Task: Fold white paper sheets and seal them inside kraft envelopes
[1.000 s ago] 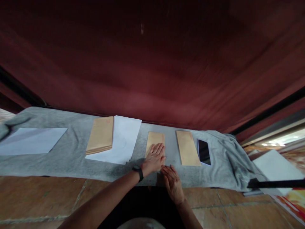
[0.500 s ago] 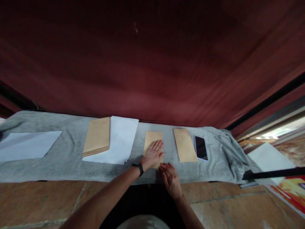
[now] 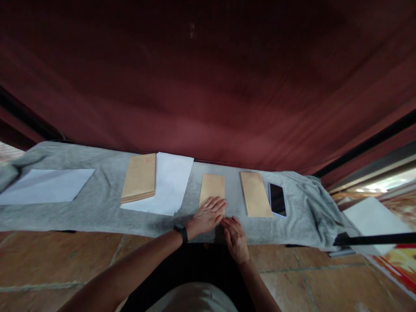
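Note:
A tan paper envelope (image 3: 212, 184) lies in front of me on a grey cloth. Across its near part rests my left hand (image 3: 208, 215), palm down with the fingers stretched out, a dark watch on that wrist. My right hand (image 3: 235, 238) lies at the envelope's near right corner, its fingers extended beside the left hand's edge. The envelope's near end is hidden under the hands. To the right lies a second tan envelope (image 3: 256, 195). A stack of tan envelopes (image 3: 139, 177) sits at the left, on sheets of white paper (image 3: 172, 186).
A phone (image 3: 277, 200) lies right of the second envelope. More white paper (image 3: 48, 186) is at the far left of the grey cloth (image 3: 107, 186). A dark red upright surface (image 3: 195, 108) borders the back edge. A black bar (image 3: 377, 239) extends at the right.
My left hand has slid down the envelope toward me, uncovering more of its upper part. My right hand stays near the corner. The whole view has shifted slightly.

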`<state>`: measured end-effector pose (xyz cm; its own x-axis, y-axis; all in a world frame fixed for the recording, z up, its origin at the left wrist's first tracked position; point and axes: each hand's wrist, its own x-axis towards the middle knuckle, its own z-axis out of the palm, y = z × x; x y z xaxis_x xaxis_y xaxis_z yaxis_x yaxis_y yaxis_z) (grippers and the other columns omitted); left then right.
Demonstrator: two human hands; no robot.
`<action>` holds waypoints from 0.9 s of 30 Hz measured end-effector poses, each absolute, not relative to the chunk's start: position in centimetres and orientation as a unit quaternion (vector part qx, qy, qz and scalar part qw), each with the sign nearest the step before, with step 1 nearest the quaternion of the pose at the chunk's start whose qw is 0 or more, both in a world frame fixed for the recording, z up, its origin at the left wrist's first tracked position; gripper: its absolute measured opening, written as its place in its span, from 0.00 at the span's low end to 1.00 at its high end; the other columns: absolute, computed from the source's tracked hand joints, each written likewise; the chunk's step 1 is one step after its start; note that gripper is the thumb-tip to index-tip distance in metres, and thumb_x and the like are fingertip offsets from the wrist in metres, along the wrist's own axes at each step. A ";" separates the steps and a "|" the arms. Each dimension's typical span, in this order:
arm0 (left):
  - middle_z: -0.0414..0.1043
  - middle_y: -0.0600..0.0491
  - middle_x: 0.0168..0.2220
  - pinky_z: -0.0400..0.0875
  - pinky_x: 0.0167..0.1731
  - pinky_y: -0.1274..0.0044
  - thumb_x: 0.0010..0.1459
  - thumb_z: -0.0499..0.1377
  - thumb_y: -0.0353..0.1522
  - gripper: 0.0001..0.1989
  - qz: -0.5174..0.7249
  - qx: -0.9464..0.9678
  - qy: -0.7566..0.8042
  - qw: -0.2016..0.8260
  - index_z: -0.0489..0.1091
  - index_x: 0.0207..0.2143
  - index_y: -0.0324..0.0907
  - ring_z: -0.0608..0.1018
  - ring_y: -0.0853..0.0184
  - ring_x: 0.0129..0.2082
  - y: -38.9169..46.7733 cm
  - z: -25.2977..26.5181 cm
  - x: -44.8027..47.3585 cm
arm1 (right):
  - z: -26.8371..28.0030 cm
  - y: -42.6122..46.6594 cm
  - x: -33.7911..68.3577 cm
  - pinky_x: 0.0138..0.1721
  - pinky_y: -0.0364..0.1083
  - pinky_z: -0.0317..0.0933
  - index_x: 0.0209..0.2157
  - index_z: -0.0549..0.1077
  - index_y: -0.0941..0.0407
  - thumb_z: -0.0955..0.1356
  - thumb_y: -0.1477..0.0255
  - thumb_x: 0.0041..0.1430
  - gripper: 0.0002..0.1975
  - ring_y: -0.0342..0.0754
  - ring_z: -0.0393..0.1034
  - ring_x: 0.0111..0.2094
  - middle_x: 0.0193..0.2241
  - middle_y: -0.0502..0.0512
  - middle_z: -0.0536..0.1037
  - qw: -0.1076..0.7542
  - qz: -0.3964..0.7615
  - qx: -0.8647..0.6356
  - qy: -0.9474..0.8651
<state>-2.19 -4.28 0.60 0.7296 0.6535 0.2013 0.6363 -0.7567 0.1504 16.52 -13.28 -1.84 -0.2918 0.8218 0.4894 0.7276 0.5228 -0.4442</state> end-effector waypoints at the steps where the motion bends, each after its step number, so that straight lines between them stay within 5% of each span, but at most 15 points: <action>1: 0.55 0.50 0.69 0.44 0.68 0.62 0.72 0.43 0.38 0.24 0.121 0.933 0.338 0.037 0.57 0.66 0.44 0.55 0.62 0.70 -4.7 0.8 -2.6 | -1.9 -13.3 16.5 0.63 0.61 0.60 0.57 0.70 0.54 0.59 0.76 0.70 0.18 0.49 0.71 0.55 0.52 0.57 0.77 0.347 0.068 -0.484 -0.801; 16: 0.48 0.46 0.71 0.43 0.69 0.68 0.67 0.53 0.47 0.38 0.090 0.958 0.267 0.048 0.45 0.70 0.38 0.51 0.61 0.71 -8.9 1.2 -7.1 | -2.1 -13.7 16.2 0.62 0.61 0.60 0.59 0.69 0.52 0.57 0.72 0.72 0.19 0.50 0.70 0.56 0.53 0.58 0.77 0.346 0.076 -0.502 -0.789; 27: 0.50 0.41 0.70 0.44 0.69 0.67 0.66 0.53 0.47 0.38 0.083 0.957 0.271 0.056 0.47 0.69 0.35 0.51 0.59 0.71 -9.2 1.2 -7.2 | -2.2 -15.6 13.0 0.67 0.62 0.50 0.69 0.52 0.56 0.58 0.68 0.73 0.27 0.55 0.55 0.67 0.66 0.62 0.63 0.276 0.010 -0.537 -0.797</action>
<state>-7.23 -9.21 1.18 0.8392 0.5283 0.1290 0.5095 -0.8467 0.1529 13.00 -15.62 -2.18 -0.2715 0.8610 0.4300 0.8504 0.4238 -0.3118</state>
